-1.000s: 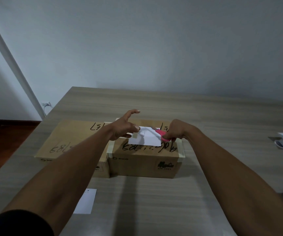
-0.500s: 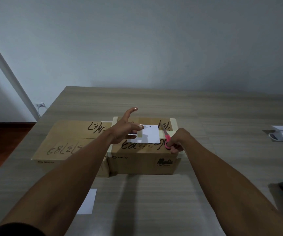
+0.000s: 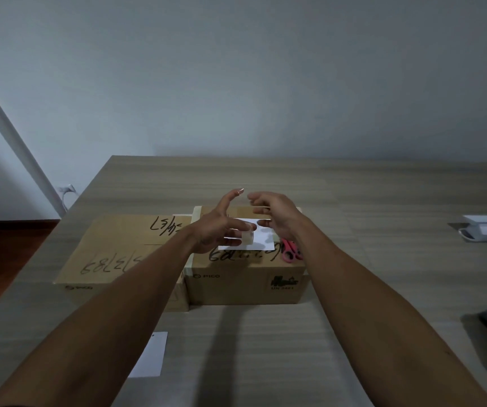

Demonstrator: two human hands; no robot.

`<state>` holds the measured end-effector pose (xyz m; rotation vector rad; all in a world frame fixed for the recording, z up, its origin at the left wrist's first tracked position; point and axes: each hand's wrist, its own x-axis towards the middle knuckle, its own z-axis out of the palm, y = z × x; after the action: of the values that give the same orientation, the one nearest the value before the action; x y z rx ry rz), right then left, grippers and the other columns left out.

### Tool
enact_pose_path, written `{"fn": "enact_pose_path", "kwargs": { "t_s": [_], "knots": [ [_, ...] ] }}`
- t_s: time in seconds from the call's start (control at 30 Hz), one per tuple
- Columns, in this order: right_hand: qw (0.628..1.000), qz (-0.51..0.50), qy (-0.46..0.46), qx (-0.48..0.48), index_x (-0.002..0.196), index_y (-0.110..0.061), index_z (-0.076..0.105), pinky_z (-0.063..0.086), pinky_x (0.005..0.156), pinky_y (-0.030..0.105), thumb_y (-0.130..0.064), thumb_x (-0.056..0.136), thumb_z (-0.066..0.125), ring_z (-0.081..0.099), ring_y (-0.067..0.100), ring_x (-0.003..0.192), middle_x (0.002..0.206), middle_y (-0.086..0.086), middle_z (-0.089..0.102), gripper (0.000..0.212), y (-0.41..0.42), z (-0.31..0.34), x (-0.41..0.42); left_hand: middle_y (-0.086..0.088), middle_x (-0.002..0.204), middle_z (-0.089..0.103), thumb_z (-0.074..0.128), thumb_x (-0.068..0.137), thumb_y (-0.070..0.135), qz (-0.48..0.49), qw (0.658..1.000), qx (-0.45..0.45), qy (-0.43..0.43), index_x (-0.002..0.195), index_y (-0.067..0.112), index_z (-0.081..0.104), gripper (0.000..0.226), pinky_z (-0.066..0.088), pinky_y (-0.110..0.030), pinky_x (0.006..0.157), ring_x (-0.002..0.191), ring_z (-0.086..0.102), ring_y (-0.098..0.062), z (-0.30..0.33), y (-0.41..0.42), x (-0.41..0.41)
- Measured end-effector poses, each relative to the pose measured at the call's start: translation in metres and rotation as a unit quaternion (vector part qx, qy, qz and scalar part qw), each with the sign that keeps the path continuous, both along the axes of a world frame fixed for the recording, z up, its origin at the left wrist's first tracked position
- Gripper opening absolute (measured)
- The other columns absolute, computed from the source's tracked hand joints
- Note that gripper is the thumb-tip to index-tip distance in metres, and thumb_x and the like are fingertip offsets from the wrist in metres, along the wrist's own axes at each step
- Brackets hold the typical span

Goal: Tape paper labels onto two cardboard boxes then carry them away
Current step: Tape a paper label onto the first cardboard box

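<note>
Since the earlier frame my right hand (image 3: pixel 277 218) has let go of the red scissors (image 3: pixel 291 250), which now lie flat on the near right corner of the right box (image 3: pixel 245 277), blades pointing away from me and handles toward me. That hand is now lifted above the box top, fingers loosely curled and holding nothing that I can make out; it may be reaching for a free end of tape, but I cannot tell.

My left hand (image 3: pixel 221 227) holds the tape roll (image 3: pixel 246 237) over the paper label (image 3: pixel 261 237), forefinger stretched up and away.

The label lies on top of the right box, directly under and between both hands, its long axis running left to right across the lid. The right hand is just beside the roll, on its far right side, so I judge the coming move to be a pull of tape rightward along that same axis.

The left box (image 3: pixel 113 254) touches the right one and carries no label. The second label (image 3: pixel 150 355) lies on the bench (image 3: pixel 353 333) near me, by my left forearm, long axis pointing away from me.
</note>
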<state>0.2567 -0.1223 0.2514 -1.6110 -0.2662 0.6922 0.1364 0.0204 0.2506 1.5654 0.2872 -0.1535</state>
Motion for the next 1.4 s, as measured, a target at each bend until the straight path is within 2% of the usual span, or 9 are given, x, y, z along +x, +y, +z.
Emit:
{"fn": "enact_pose_path", "kwargs": {
  "t_s": [0.1,0.3,0.47,0.73,0.83,0.97,1.2,1.3,1.4],
  "knots": [
    [0.999,0.007,0.033,0.025,0.111,-0.011,0.078,0.049,0.081,0.039,-0.017,0.093,0.059,0.062,0.023,0.112,0.125,0.006,0.068,0.026,0.007,-0.003,-0.002,-0.016,0.116,0.075,0.071,0.092,0.003,-0.009,1.000,-0.010,0.000,0.149,0.056,0.024,0.092,0.055,-0.043,0.090,0.094,0.070,-0.025,0.001,-0.001,0.000],
    [1.000,-0.001,0.010,0.028,0.094,-0.008,0.079,0.046,0.078,0.039,-0.017,0.088,0.073,0.063,0.019,0.094,0.093,0.001,0.074,0.012,0.009,-0.009,-0.003,-0.014,0.116,0.075,0.072,0.091,0.004,-0.003,1.000,-0.013,0.000,0.149,0.057,0.025,0.092,0.056,-0.038,0.084,0.094,0.070,-0.023,0.000,0.002,-0.001],
    [1.000,0.006,-0.009,0.022,0.084,-0.015,0.076,0.044,0.077,0.035,-0.017,0.090,0.074,0.061,0.016,0.086,0.085,-0.003,0.071,0.007,0.010,-0.009,-0.005,-0.013,0.119,0.074,0.075,0.089,0.008,0.009,1.000,-0.002,0.003,0.148,0.058,0.027,0.091,0.057,-0.037,0.083,0.104,0.068,-0.027,-0.007,0.007,0.000],
    [0.998,0.001,-0.055,-0.024,0.088,-0.012,0.077,0.044,0.081,0.037,-0.017,0.089,0.073,0.063,0.015,0.092,0.099,0.002,0.074,0.006,0.014,0.003,0.000,-0.012,0.116,0.067,0.073,0.089,0.006,0.014,0.985,0.168,-0.040,0.155,0.051,0.023,0.094,0.054,-0.036,0.090,0.110,0.064,-0.019,-0.025,0.016,-0.006],
    [0.997,0.005,-0.069,-0.025,0.084,-0.012,0.075,0.044,0.078,0.037,-0.015,0.089,0.072,0.062,0.017,0.090,0.094,0.004,0.072,0.007,0.017,0.006,0.001,-0.007,0.116,0.069,0.073,0.090,0.008,0.027,0.981,0.186,-0.038,0.158,0.047,0.016,0.097,0.055,-0.035,0.092,0.114,0.064,-0.018,-0.033,0.019,-0.009],
    [0.996,0.011,-0.079,-0.030,0.084,-0.011,0.073,0.044,0.079,0.038,-0.014,0.089,0.069,0.063,0.017,0.091,0.093,0.002,0.073,0.008,0.022,0.007,0.001,-0.017,0.116,0.070,0.070,0.093,0.005,0.109,0.986,0.120,-0.036,0.152,0.040,0.029,0.080,0.052,-0.026,0.070,0.095,0.066,-0.021,-0.042,0.026,-0.008],
    [0.991,0.048,-0.108,-0.066,0.094,-0.002,0.074,0.045,0.080,0.038,-0.016,0.092,0.064,0.064,0.019,0.095,0.105,0.010,0.075,0.017,0.028,0.003,0.003,-0.008,0.114,0.066,0.053,0.101,0.007,0.249,0.959,-0.126,0.044,0.117,0.024,0.060,0.025,0.052,-0.036,0.070,0.091,0.064,-0.027,-0.033,0.033,-0.006],
    [0.989,0.058,-0.114,-0.080,0.099,0.001,0.073,0.047,0.080,0.037,-0.016,0.093,0.063,0.064,0.019,0.096,0.101,0.007,0.073,0.021,0.032,0.000,0.004,-0.008,0.110,0.063,0.047,0.100,0.011,0.309,0.924,-0.209,0.085,0.119,0.022,0.064,0.028,0.052,-0.036,0.067,0.092,0.059,-0.030,-0.033,0.037,-0.004],
    [0.987,0.071,-0.110,-0.088,0.099,0.001,0.073,0.048,0.079,0.036,-0.015,0.094,0.062,0.065,0.019,0.096,0.099,0.006,0.073,0.019,0.036,-0.002,0.004,-0.010,0.113,0.065,0.045,0.101,0.018,0.326,0.912,-0.224,0.107,0.132,0.019,0.061,0.034,0.053,-0.034,0.062,0.094,0.059,-0.032,-0.034,0.039,-0.004]
  ]
}}
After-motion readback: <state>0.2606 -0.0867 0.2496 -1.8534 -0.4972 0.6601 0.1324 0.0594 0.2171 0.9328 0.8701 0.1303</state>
